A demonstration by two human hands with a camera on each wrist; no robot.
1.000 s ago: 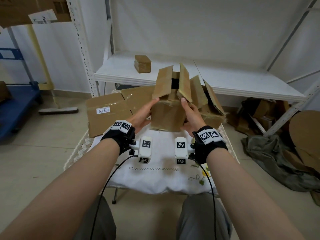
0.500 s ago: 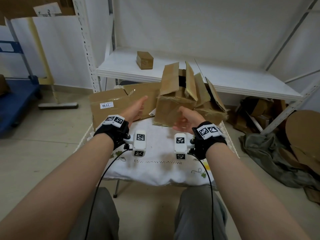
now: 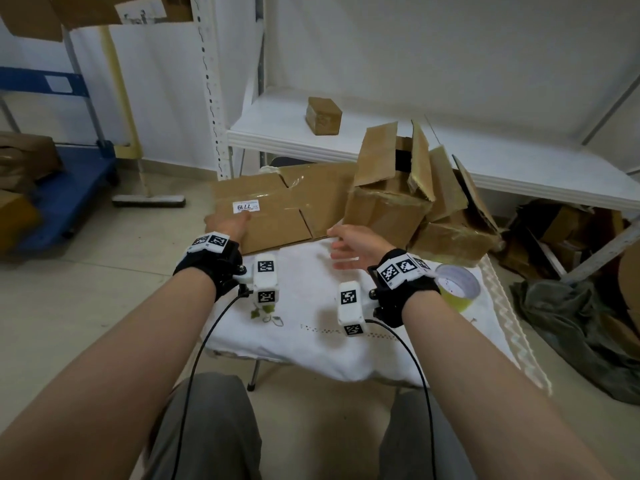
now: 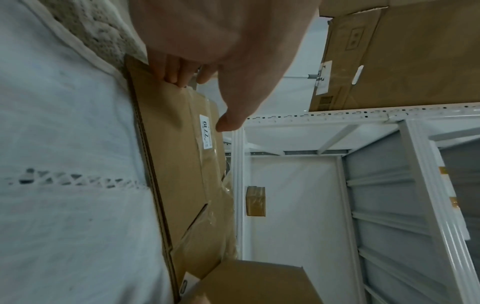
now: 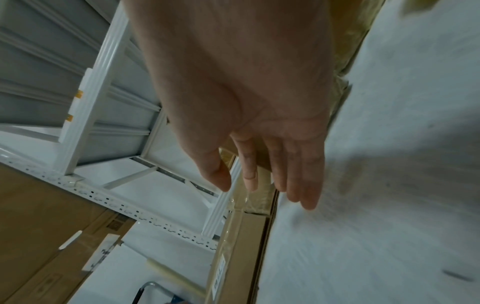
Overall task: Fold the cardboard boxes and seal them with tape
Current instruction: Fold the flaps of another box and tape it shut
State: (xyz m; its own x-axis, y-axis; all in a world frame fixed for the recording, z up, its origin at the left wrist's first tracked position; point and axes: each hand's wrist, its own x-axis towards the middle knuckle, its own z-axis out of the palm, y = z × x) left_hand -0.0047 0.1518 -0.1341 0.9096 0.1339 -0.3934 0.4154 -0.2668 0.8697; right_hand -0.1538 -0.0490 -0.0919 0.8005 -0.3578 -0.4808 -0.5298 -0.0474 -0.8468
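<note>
A flattened cardboard box (image 3: pixel 277 209) with a white "7719" label lies at the back left of the cloth-covered table (image 3: pixel 311 344). My left hand (image 3: pixel 227 225) is at its left end. In the left wrist view the fingers (image 4: pixel 174 76) curl at the end edge of that flat box (image 4: pixel 176 164) and the thumb reaches over the label. My right hand (image 3: pixel 341 249) hovers open above the cloth, fingers (image 5: pixel 293 185) straight, near the flat box's right near corner. An upright box (image 3: pixel 388 202) with raised flaps stands at the back right. A tape roll (image 3: pixel 457 284) lies beside my right wrist.
A second crumpled box (image 3: pixel 453 233) leans behind the upright one. A small sealed box (image 3: pixel 323 116) sits on the white shelf (image 3: pixel 485 168) behind the table. A blue cart (image 3: pixel 69 188) and a broom are on the floor at left; cardboard scraps and dark cloth lie at right.
Both hands have let go of the upright box with raised flaps and moved left. The left hand has reached the flat labelled box; the right hand has opened above the cloth.
</note>
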